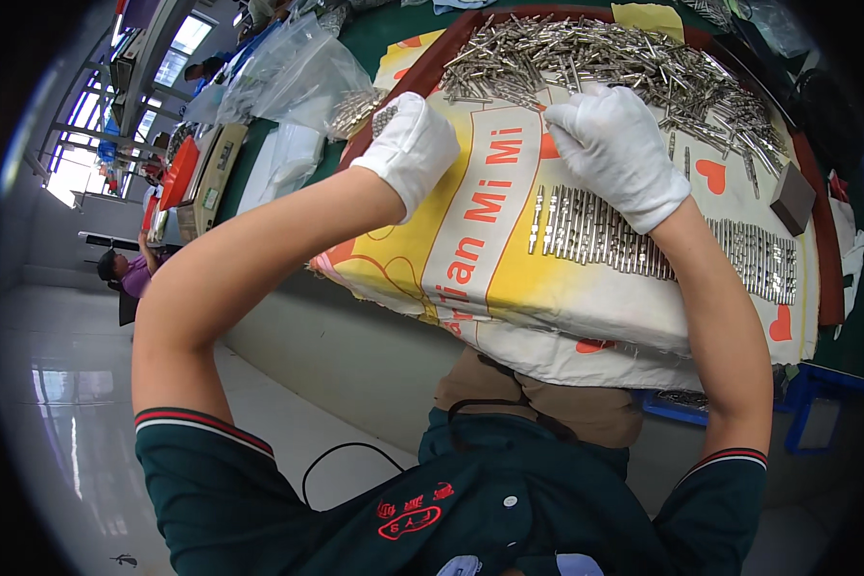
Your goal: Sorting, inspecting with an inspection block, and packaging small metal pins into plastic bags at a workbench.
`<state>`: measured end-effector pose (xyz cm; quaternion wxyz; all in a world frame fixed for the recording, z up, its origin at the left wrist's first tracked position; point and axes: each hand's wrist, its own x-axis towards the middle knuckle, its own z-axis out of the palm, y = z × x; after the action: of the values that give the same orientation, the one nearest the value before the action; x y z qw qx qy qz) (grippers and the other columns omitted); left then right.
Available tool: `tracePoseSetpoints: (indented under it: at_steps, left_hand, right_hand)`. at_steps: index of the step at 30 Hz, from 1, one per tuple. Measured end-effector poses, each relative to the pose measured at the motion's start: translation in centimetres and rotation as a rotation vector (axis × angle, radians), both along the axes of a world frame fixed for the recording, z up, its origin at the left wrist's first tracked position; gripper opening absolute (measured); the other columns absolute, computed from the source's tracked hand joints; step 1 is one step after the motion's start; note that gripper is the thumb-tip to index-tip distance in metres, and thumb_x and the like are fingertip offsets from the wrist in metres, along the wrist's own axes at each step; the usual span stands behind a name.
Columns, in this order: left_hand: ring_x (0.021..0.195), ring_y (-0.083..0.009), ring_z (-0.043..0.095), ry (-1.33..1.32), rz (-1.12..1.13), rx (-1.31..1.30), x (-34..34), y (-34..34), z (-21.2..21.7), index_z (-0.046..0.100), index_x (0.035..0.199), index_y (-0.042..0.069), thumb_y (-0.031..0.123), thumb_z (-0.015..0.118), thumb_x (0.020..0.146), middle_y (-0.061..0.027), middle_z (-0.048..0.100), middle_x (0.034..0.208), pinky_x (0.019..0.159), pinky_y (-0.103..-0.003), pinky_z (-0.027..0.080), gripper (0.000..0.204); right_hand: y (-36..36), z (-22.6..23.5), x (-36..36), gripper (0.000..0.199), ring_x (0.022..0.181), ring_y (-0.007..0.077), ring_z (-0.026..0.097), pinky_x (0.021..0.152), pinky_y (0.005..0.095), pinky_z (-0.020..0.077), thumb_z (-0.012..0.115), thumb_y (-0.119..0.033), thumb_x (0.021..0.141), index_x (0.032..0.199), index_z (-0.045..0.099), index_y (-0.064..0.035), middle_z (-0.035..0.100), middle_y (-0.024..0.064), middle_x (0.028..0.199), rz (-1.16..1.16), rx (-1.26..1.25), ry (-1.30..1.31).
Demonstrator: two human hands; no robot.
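Nearest: dark green knit shirt [586,504], red and white bands at the sleeve cuffs. Both forearms reach over the table [386,40].

Left grip [410,154], white-gloved: clenched on a bundle of metal pins [384,120], only part showing at its upper left edge. Right grip [612,149], also white-gloved: fingers bent together at the near edge of the pin heap [566,60]; cannot tell whether anything is pinched. Below it, toward the body, lies a row of pins [634,252], side by side, partly behind the right wrist and forearm. A few loose pins [687,161] sit just right of this glove.

Pins: silvery, shiny, slender cylinders with grooved, stepped profiles; heap tangled, row roughly parallel. Under them, yellow and white printed cloth [384,261], red hearts, frayed near edge. Dark grey rectangular block [793,200] near the row's right end. Reddish-brown rim [828,259], smooth. Clear, crinkled plastic bags [302,79] at far left.
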<state>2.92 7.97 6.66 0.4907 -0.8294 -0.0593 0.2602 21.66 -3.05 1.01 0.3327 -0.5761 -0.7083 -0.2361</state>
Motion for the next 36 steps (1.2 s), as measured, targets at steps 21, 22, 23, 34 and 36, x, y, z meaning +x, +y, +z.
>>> tracePoseSetpoints:
  at_steps: [21,22,23,34,36]
  left_hand:
    - [0.066,-0.0034,0.053,-1.579,0.615,-2.213,1.0,0.1,-7.7,0.056,0.093,0.007,0.006,0.073,0.081,0.0036,0.058,0.077,0.060,-0.021,0.047,0.021]
    - [0.065,-0.0032,0.053,-1.562,0.599,-2.256,1.2,-0.1,-7.9,0.056,0.094,0.007,0.007,0.073,0.081,0.0035,0.057,0.077,0.059,-0.021,0.047,0.021]
    - [0.065,-0.0030,0.052,-1.549,0.582,-2.287,1.0,0.1,-8.1,0.056,0.095,0.007,0.007,0.073,0.082,0.0035,0.057,0.076,0.057,-0.021,0.047,0.022]
    - [0.075,-0.0130,0.058,-1.472,0.411,-2.293,0.7,0.7,-8.3,0.058,0.103,0.004,0.009,0.066,0.084,-0.0033,0.061,0.082,0.069,-0.028,0.050,0.022]
    - [0.091,-0.0189,0.062,-1.541,0.013,-2.038,0.8,1.0,-9.7,0.052,0.120,0.005,0.009,0.063,0.087,-0.0089,0.064,0.099,0.079,-0.031,0.050,0.034]
  right_hand:
    - [0.0,0.7,0.3,0.009,0.071,0.0262,0.058,0.066,0.0383,0.0460,0.068,-0.006,0.077,0.086,0.066,-0.0069,0.061,0.0069,0.071,-0.092,-0.113,0.123]
    - [-0.2,0.7,0.3,0.011,0.070,0.0263,0.057,0.066,0.0386,0.0456,0.068,-0.005,0.076,0.086,0.066,-0.0070,0.061,0.0068,0.072,-0.082,-0.114,0.141]
    - [0.0,0.5,0.0,0.013,0.070,0.0262,0.058,0.066,0.0385,0.0453,0.068,-0.003,0.076,0.088,0.065,-0.0073,0.061,0.0064,0.074,-0.044,-0.115,0.187]
    - [2.4,2.4,-5.8,0.048,0.112,0.0356,0.053,0.094,0.0444,0.0398,0.059,-0.023,0.088,0.130,0.049,-0.0007,0.053,0.0185,0.126,0.101,-0.237,0.209]
    - [4.5,3.4,-7.3,0.050,0.117,0.0359,0.049,0.097,0.0444,0.0371,0.056,-0.030,0.089,0.128,0.050,0.0005,0.052,0.0189,0.128,0.136,-0.213,0.195]
